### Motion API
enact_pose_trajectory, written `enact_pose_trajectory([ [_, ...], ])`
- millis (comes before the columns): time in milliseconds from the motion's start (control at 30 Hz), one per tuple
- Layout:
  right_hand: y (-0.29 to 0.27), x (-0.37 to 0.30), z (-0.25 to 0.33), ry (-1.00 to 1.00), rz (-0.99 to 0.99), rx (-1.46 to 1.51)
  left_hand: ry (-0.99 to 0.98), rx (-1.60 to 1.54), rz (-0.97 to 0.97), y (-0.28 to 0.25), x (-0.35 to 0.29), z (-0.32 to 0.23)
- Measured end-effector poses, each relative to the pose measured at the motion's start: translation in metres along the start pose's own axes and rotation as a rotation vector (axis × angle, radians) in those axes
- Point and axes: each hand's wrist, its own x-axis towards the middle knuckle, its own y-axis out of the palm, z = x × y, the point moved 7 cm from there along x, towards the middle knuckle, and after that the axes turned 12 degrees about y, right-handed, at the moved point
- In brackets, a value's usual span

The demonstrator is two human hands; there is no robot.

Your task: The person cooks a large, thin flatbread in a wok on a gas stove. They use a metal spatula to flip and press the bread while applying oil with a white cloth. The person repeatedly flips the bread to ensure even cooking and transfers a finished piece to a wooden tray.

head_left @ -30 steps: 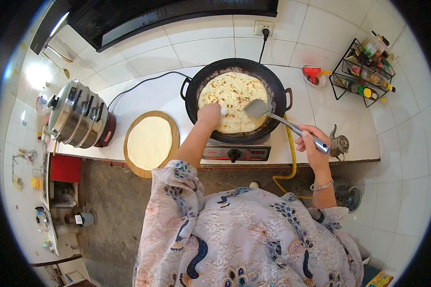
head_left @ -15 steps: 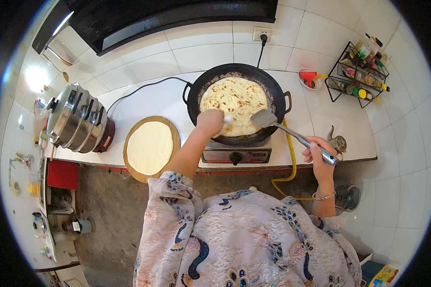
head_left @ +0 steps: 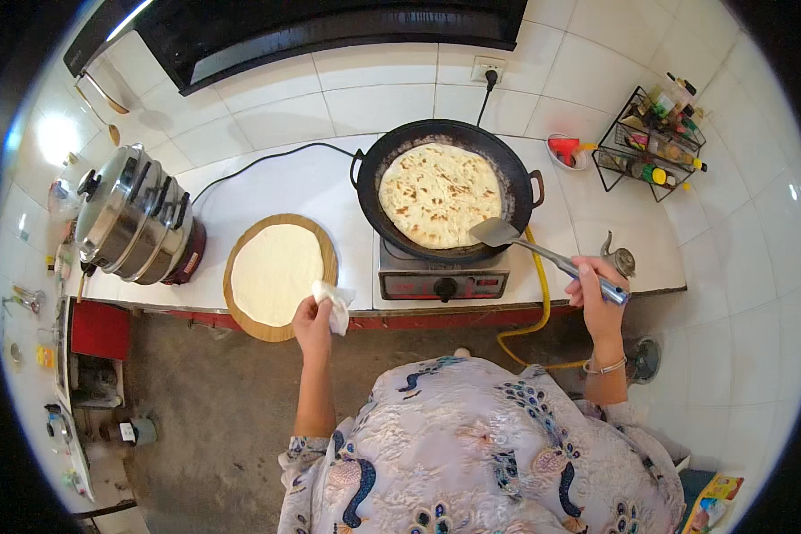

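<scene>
A round flatbread (head_left: pixel 440 191), browned in spots, lies in a black wok (head_left: pixel 392 142) on a gas stove (head_left: pixel 392 280). My right hand (head_left: pixel 598 289) grips the handle of a metal spatula (head_left: pixel 498 232); its blade is at the wok's near right rim, by the bread's edge. My left hand (head_left: pixel 313 325) pinches a crumpled white cloth or paper towel (head_left: pixel 335 304) at the counter's front edge. That hand is beside the near right rim of a round wooden board (head_left: pixel 330 258), where a pale rolled-out dough round (head_left: pixel 278 274) lies flat.
A stacked steel steamer (head_left: pixel 133 214) stands on the left of the white counter (head_left: pixel 351 214). At the right are a wire spice rack (head_left: pixel 627 165), a bowl with a red funnel (head_left: pixel 565 149) and a small metal pot (head_left: pixel 620 255). A yellow hose (head_left: pixel 545 303) runs down beside the stove.
My left hand has drawn back from over the wok, down and left to near the board, carrying the white cloth or towel. My right hand and the spatula stay almost where they were.
</scene>
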Motion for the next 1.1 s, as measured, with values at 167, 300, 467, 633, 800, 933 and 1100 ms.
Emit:
enact_pose_trajectory([
  [167, 0.014, 0.007, 0.02, -0.013, -0.021, -0.114, -0.06, -0.168, -0.065, -0.022, -0.016, 0.022],
  [300, 0.015, 0.014, 0.024, 0.036, 0.022, -0.125, -0.025, -0.207, -0.04, -0.019, -0.02, 0.013],
  [467, 0.021, -0.021, 0.021, -0.074, -0.018, -0.073, -0.068, -0.173, 0.031, -0.027, -0.04, 0.02],
  [633, 0.042, -0.033, 0.021, -0.016, 0.032, -0.008, -0.091, -0.112, 0.048, -0.054, -0.051, 0.036],
  [800, 0.043, -0.039, 0.017, -0.039, -0.058, 0.045, -0.097, -0.153, 0.04, -0.068, -0.046, 0.04],
  [933, 0.036, -0.042, -0.007, -0.048, -0.077, -0.037, -0.119, -0.113, 0.113, -0.042, -0.038, 0.037],
  [1100, 0.048, -0.048, -0.012, 0.078, 0.123, 0.153, -0.096, -0.112, 0.115, -0.044, -0.039, 0.054],
])
